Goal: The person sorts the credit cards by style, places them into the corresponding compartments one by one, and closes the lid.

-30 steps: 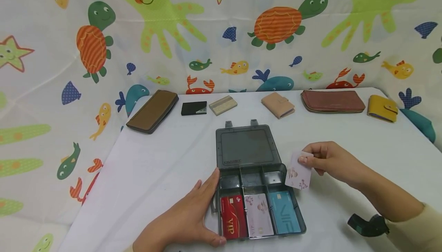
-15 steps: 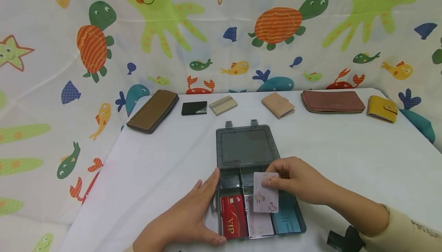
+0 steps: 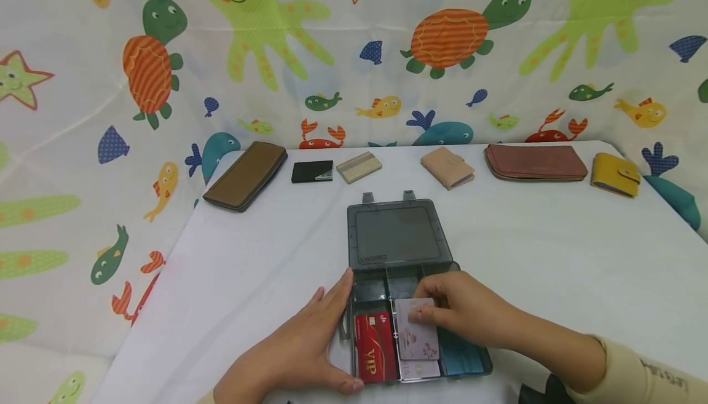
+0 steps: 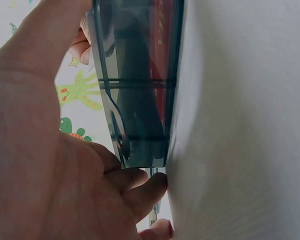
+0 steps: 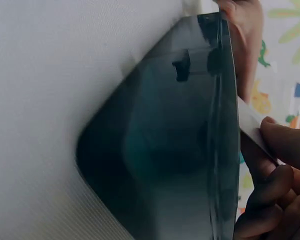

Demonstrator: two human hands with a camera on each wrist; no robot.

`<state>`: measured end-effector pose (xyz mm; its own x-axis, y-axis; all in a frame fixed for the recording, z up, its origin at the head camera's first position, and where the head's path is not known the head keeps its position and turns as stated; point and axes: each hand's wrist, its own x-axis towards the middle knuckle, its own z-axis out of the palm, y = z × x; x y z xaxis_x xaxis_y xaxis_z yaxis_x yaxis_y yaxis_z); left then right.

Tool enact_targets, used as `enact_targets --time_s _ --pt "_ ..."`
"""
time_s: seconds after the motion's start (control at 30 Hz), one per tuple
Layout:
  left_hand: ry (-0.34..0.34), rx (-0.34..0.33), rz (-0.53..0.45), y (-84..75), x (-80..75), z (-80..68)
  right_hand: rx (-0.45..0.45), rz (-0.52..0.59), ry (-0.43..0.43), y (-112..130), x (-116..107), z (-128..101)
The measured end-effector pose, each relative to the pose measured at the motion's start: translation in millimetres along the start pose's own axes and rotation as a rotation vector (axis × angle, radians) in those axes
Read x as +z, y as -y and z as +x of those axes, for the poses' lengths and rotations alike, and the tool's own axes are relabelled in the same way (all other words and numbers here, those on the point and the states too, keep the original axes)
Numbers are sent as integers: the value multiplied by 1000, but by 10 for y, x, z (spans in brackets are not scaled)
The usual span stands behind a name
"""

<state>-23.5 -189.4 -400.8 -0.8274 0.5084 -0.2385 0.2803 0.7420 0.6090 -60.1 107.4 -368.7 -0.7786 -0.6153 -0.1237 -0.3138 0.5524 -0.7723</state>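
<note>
A grey see-through compartment box (image 3: pixel 372 288) lies with its lid (image 3: pixel 397 235) folded back on the table. My right hand (image 3: pixel 467 308) pinches a pale pink card (image 3: pixel 418 337) between thumb and fingers over the middle front compartment. Another pale pink card (image 3: pixel 419 369) lies below it, mostly covered. A red VIP card (image 3: pixel 375 348) is in the left front compartment; a blue card (image 3: pixel 461 358) in the right one is partly hidden by my right hand. Along the box's left side, my left hand (image 3: pixel 301 339) rests with fingers stretched to the rear and thumb at the front corner.
Along the table's back lie a brown wallet (image 3: pixel 246 176), a black card holder (image 3: pixel 312 171), a beige one (image 3: pixel 359 167), a tan wallet (image 3: pixel 447 168), a reddish-brown wallet (image 3: pixel 536 162) and a yellow wallet (image 3: pixel 615 174). A printed sea-animal curtain (image 3: pixel 354 41) hangs behind.
My right hand has carried the pink card from the box's right side leftward, then down to the middle front compartment. The left hand has stayed in place.
</note>
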Motion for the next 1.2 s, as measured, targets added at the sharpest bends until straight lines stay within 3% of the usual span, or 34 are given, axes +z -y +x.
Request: enact_targets --time_s 0.2,0.63,0.87,1.2 --pt "5 -7 -11 -3 -3 -3 -19 -80 -7 11 46 -17" --pt "-4 -4 -5 -3 -1 -2 -54 -370 -80 -1 149 -50" --pt "-9 20 -7 -8 -12 -21 -134 -514 -143 15 216 -72" --pt "-5 10 4 -12 -9 -6 -295 -614 -255 7 291 -110"
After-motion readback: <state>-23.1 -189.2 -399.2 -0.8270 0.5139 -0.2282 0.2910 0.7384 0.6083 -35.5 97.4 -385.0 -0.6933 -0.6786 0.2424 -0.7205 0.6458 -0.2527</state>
